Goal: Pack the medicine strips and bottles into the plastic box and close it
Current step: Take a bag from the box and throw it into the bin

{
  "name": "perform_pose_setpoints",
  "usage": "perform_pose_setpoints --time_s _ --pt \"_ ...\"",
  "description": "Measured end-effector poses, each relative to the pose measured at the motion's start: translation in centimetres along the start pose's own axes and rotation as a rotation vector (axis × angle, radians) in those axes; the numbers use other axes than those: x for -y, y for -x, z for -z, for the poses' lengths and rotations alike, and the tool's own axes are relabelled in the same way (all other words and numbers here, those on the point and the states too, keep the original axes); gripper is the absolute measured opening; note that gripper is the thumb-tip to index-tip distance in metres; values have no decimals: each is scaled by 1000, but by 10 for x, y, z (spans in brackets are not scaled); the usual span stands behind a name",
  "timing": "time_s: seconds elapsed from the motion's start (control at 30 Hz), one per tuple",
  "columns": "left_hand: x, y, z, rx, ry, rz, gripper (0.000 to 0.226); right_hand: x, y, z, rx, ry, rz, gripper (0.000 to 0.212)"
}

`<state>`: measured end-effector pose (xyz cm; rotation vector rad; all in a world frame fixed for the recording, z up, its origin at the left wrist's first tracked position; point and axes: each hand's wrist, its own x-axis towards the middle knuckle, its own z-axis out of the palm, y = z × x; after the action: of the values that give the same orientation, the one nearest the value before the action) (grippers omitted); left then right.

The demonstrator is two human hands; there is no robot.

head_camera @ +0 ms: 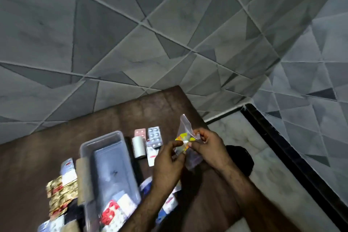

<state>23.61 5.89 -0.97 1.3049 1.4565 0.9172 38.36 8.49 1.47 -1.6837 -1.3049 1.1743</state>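
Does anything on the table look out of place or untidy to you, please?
Nothing looks damaged or spilled. Strips lie scattered on both sides of the open plastic box, and a white bottle lies on its side beside it.

1 view only, camera on my head, wide-angle, tilted forward and down. Grey tiled wall (131, 30) fills 12 o'clock half; brown table (37, 156) close below, 6 to 8 o'clock. My hands near lens, low centre. Marble floor (263, 156) at 4 o'clock.

Left hand (167, 158), right hand (209, 149) raised together, fingers pinched.
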Motion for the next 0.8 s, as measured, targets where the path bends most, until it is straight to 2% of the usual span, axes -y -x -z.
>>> perform_pose_setpoints --time_s 0.17,0.3,0.5,0.63,0.67,0.8 --pt "-17 -21 -103 160 -81 -24 29 -56 -10 88 -159 -18 -140 18" --pt "-26 -43 -189 320 -91 41 34 -102 -24 149 -271 -82 -216 21" --pt "-24 -72 -290 405 -213 108 48 -177 -52 211 -371 -91 -333 21" --pt "-2 -95 -342 464 -244 176 27 -229 -71 234 -463 -114 -440 21" --pt "4 -101 -352 469 -256 208 30 -243 -76 237 -484 -108 -478 22" --pt "41 -127 -397 512 -331 310 66 -309 -101 244 -528 -76 -644 13"
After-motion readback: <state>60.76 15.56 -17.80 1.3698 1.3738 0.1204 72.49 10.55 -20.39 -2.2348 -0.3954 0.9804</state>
